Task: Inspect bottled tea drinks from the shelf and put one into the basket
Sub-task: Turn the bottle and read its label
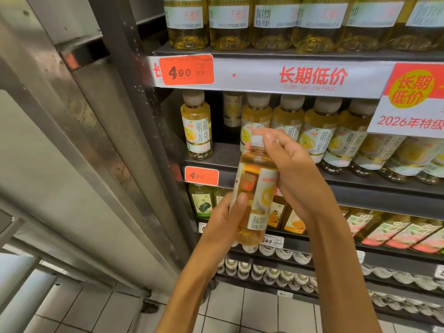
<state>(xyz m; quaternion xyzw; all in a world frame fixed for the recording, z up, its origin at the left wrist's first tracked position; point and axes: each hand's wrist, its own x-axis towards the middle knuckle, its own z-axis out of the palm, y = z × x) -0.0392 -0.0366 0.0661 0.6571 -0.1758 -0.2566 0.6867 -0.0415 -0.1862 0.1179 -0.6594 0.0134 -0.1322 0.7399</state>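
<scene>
I have the tea bottle [254, 188] off the shelf and held up in front of the middle shelf [360, 182], tilted slightly with its cap toward the stock. My left hand [225, 219] wraps the lower body, thumb laid across the label, carrying the weight. My right hand [288, 164] closes its fingers round the white cap [257, 140] and neck from above. I judge this two-point hold serves to turn the bottle so the label can be read.

Contents: clear amber liquid, filled nearly to the shoulder. Cap appears seated, though the fingers cover most of it and I cannot confirm the seal.

The gap in the shelf row [230, 116], between the lone bottle at left [197, 126] and the bottles at right, probably marks where this one stood. Those bottles carry the same pale label and hold the same yellow tea. An orange price tag [201, 176] sits on the shelf edge below.

The basket is not in view; placing is not yet done.
</scene>
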